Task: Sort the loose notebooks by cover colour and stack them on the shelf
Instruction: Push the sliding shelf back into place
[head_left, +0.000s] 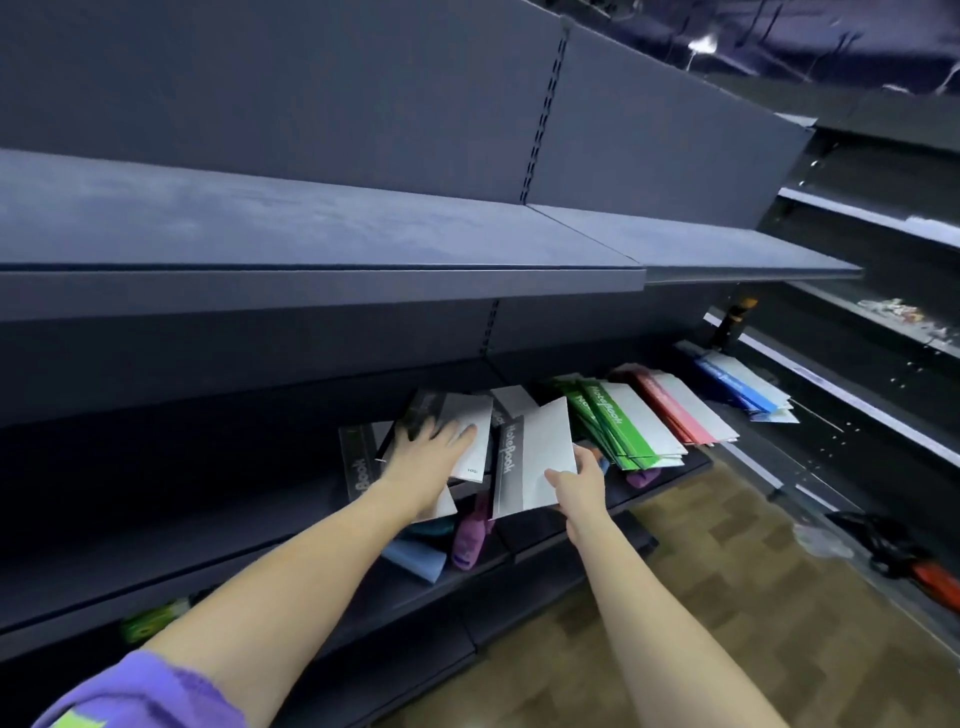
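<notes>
Left hand (431, 451) flat, fingers spread on grey notebook pile (467, 431); right hand (579, 480) pinching 1 grey notebook (535, 457) by its corner, w/ green stack (623, 426) just beside on shelf (660, 480).

You see matt dark-blue painted metal shelving (322, 291), its top faintly mottled. Grey-and-white paper-covered notebook (535, 457) in your right hand: smooth, slight sheen. Green-spined paper notebooks (623, 426): same finish. Your purple sleeve (150, 691): soft cloth. Brown patterned floor (727, 597): smooth, low gloss.

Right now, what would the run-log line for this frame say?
left hand flat on grey-spined notebook pile | right hand gripping grey-spined white notebook | green-spined stack already sorted
</notes>
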